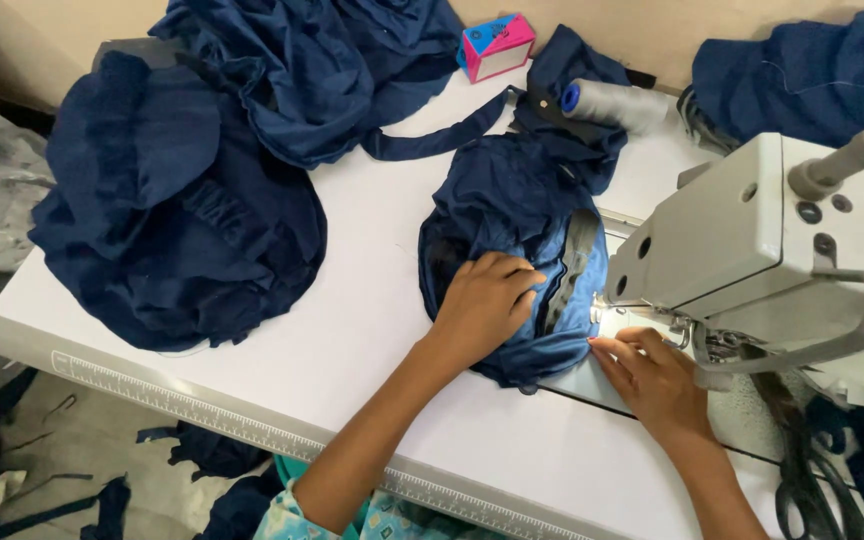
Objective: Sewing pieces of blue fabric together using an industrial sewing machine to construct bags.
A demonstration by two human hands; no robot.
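A big heap of dark blue cloth [177,215] sits on the left of the white desk [372,330]. Next comes the blue piece [512,215] being sewn. It lies long from the far side of the desk down toward the person, and its near end is under the hands. The left hand [484,303] lies flat and open on top of it, pressing it down. The right hand [652,378] is just beside the needle, fingers stretched out on the cloth edge, gripping nothing. The sewing machine [752,250] stands right of both hands, nearer the right one.
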